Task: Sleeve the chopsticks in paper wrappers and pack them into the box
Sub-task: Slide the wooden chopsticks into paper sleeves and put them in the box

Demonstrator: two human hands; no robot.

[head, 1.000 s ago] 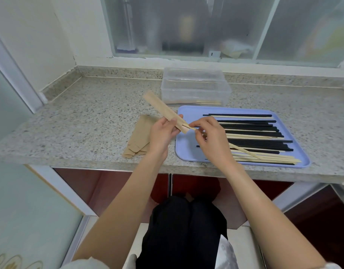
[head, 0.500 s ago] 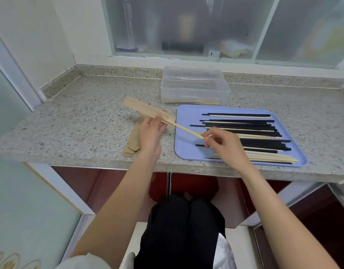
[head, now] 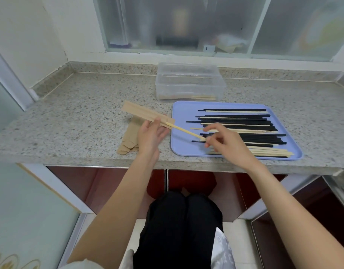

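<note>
My left hand [head: 150, 135] holds a brown paper wrapper [head: 144, 114] above the counter, its far end pointing up-left. A pale wooden chopstick pair [head: 184, 131] sticks out of the wrapper's open end toward the right. My right hand [head: 224, 141] pinches the pair's right end over the blue tray [head: 181, 146]. The tray carries several black and pale loose chopsticks [head: 245, 129]. A clear plastic box [head: 189, 83] stands behind the tray with sleeved chopsticks lying along its front wall.
A stack of flat brown wrappers [head: 131, 138] lies on the granite counter [head: 79, 113] under my left hand. A frosted window [head: 186, 24] runs along the back wall. The counter's front edge is close below both wrists.
The wrapper has tilted flatter and shifted left with my left hand. The chopstick pair now shows a longer length between the wrapper and my right hand, which moved right over the tray.
</note>
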